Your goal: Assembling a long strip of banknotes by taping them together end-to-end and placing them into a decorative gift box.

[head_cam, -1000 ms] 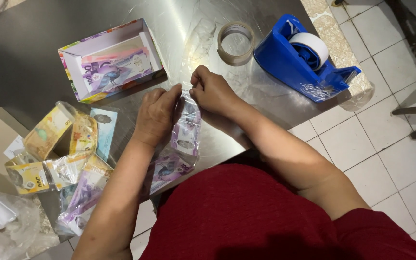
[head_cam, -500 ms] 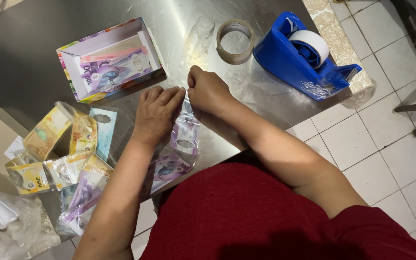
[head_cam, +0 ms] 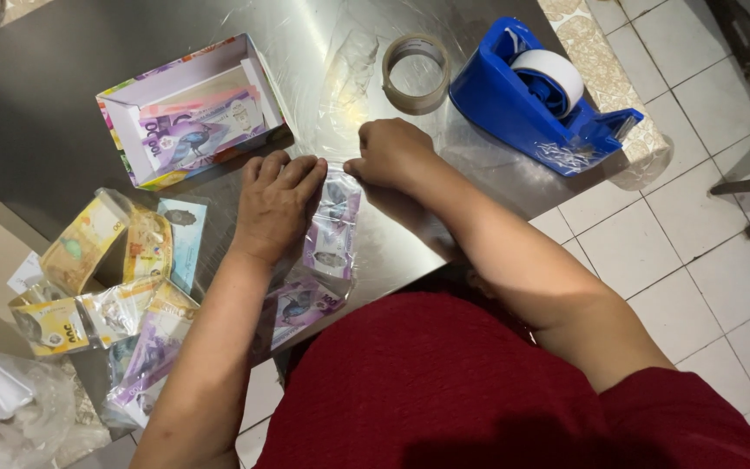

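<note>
Head view: left hand (head_cam: 275,204) flat and right hand (head_cam: 390,154) pinching a clear-sleeved purple banknote bundle (head_cam: 330,227); loose bundles (head_cam: 115,278) at eight o'clock apparently unboxed.

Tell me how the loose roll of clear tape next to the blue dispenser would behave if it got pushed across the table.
The clear tape roll lies flat on its side, so it would probably slide, not roll. The metal table looks smooth and shiny, so little should slow it. It is a thin hollow ring, likely light; a nudge could send it against the blue dispenser.
</note>
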